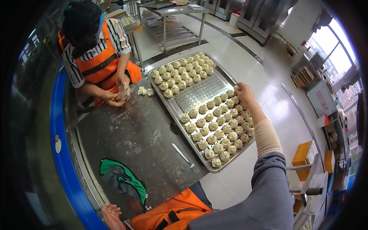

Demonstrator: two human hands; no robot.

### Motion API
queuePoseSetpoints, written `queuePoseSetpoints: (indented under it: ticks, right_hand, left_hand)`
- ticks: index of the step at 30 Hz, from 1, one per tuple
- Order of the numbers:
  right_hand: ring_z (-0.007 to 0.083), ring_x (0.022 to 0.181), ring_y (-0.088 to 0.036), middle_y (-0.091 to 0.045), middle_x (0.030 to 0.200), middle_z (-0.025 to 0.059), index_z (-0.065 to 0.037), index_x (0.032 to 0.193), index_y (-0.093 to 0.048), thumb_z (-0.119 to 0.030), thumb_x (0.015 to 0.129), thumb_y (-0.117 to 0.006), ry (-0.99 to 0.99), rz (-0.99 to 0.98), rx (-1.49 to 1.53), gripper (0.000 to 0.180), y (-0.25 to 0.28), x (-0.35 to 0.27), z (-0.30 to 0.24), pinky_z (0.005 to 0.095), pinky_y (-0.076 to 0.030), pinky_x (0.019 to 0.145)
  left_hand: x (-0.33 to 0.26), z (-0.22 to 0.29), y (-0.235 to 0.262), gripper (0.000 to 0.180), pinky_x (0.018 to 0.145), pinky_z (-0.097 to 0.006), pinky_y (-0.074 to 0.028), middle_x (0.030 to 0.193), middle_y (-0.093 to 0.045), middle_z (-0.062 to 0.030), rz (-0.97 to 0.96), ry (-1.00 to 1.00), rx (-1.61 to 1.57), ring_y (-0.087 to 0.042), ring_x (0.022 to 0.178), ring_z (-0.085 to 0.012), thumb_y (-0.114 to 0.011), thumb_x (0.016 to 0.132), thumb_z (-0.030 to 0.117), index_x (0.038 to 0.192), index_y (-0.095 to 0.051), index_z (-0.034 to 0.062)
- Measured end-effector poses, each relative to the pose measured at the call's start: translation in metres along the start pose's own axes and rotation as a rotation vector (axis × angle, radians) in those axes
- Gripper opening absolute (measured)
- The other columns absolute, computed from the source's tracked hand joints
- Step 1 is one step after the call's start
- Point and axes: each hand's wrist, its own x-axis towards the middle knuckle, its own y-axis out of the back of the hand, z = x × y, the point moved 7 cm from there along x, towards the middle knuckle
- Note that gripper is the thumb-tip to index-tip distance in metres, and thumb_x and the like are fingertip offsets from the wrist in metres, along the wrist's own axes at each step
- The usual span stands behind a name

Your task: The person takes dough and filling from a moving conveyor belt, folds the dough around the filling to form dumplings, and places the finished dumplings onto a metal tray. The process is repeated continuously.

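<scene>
Placing a bun at the tray's far edge

The right hand (243,92), right of centre, pinches a raw bun (236,87) over the perforated tray (199,92) rim; it could slip off the edge or squash neighbouring buns (218,130). The left hand (111,212), bottom left, lies open and empty on the surface (130,134).

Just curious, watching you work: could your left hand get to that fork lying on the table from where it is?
Probably yes. The left hand rests open at the table's near edge; only a green cloth lies beside it, and the fork sits uncovered.
</scene>
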Motion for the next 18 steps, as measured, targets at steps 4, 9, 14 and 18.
queuePoseSetpoints:
  ticks: [4, 9, 14, 18]
  right_hand:
    - [0.0261, 0.068, -0.06, -0.062, 0.079, 0.0128, -0.002, 0.092, -0.064, -0.011, 0.09, -0.056, -0.17, -0.124, 0.203, 0.013, -0.044, 0.017, 0.002, 0.0412, -0.048, 0.062]
    - [0.0376, 0.103, -0.06, -0.061, 0.107, 0.0195, -0.002, 0.108, -0.064, -0.011, 0.082, -0.059, 0.116, -0.158, -0.168, 0.028, -0.051, 0.019, 0.078, 0.0469, -0.049, 0.087]
    - [0.03, 0.108, -0.06, -0.062, 0.122, 0.0148, -0.008, 0.136, -0.055, -0.003, 0.086, -0.063, 0.133, -0.126, 0.115, 0.051, -0.022, 0.022, 0.035, 0.04, -0.049, 0.091]
    - [0.0197, 0.105, -0.061, -0.063, 0.124, 0.0106, -0.011, 0.143, -0.05, 0.005, 0.088, -0.062, 0.192, -0.158, 0.331, 0.058, 0.013, -0.008, 0.001, 0.0344, -0.051, 0.083]
  left_hand:
    - [-0.007, 0.025, -0.011, 0.036, 0.069, -0.028, -0.051, 0.096, -0.065, -0.0112, 0.086, -0.108, 0.136, -0.064, 0.08, -0.018, -0.048, 0.103, 0.031, 0.124, -0.057, 0.002]
    - [0.028, 0.063, -0.008, 0.032, 0.067, -0.028, -0.053, 0.097, -0.067, -0.0122, 0.018, -0.196, 0.181, -0.068, 0.08, -0.0163, -0.042, 0.109, 0.028, 0.119, -0.058, 0.0016]
    - [0.103, 0.11, 0.074, 0.025, 0.063, -0.025, -0.049, 0.094, -0.067, -0.0059, 0.236, -0.34, 0.222, -0.063, 0.077, -0.0102, -0.052, 0.104, 0.026, 0.115, -0.061, 0.0056]
    - [0.206, 0.138, 0.114, 0.032, 0.066, -0.025, -0.048, 0.098, -0.067, -0.003, 0.287, -0.337, 0.381, -0.061, 0.08, -0.0097, -0.057, 0.101, 0.033, 0.119, -0.063, 0.0073]
